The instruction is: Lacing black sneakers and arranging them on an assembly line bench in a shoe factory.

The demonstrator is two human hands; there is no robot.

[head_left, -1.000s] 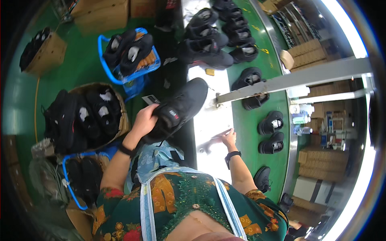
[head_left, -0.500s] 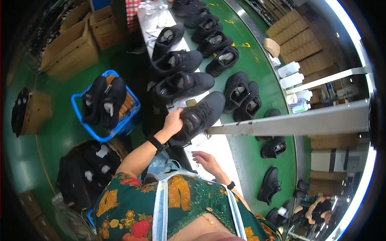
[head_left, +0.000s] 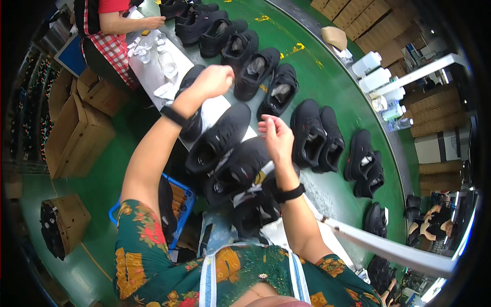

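My left hand (head_left: 211, 82) is raised above the far part of the white bench, its fingers curled inward. Whether they hold anything small is hidden. Beneath that wrist lies a black shoe (head_left: 191, 128), partly covered by my arm. My right hand (head_left: 279, 137) hovers over the bench's right side with fingers loosely bent and apart, nothing visible in them. Between my hands sits a black lace-up shoe (head_left: 222, 135). Closer to me is another black shoe (head_left: 240, 163), beside my right wrist, with a dark shoe (head_left: 255, 217) in front of my apron.
Black shoes, several with paper stuffing (head_left: 255, 66), line the green belt (head_left: 317, 84) on the right. A metal bar (head_left: 388, 245) crosses at lower right. A co-worker's hand (head_left: 153, 22) is at the bench's far end. A blue basket (head_left: 190, 202) and cartons (head_left: 82, 138) stand left.
My left hand has let go of the black shoe and moved farther along the bench. My right hand has risen and reached forward. The view has shifted, bringing a co-worker's arm into sight.
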